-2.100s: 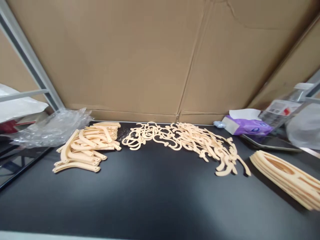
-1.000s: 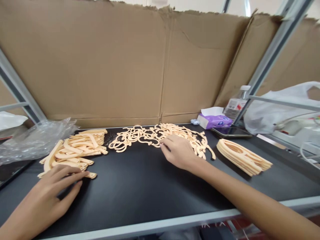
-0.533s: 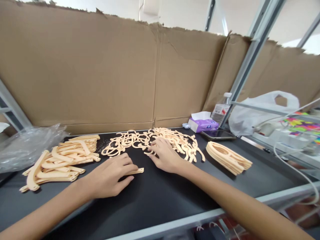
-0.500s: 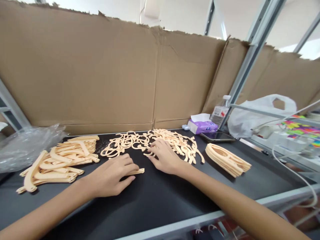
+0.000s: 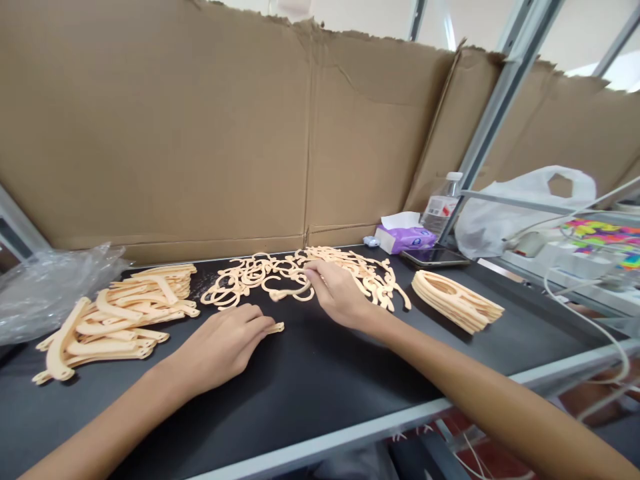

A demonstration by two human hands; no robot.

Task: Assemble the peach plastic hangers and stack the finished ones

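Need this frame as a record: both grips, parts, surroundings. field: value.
left grip: curled over a cream flat strip, one end showing
right grip: fingertips at thin, curved cream hooks; unclear whether one is pinched
left pile: bent, flat cream arms, overlapping
right stack: flat cream plates with an oval opening
surface: black tabletop
behind: brown cardboard panel
back right: purple tissue pack, clear plastic bottle with white cap
far left: crumpled clear plastic film
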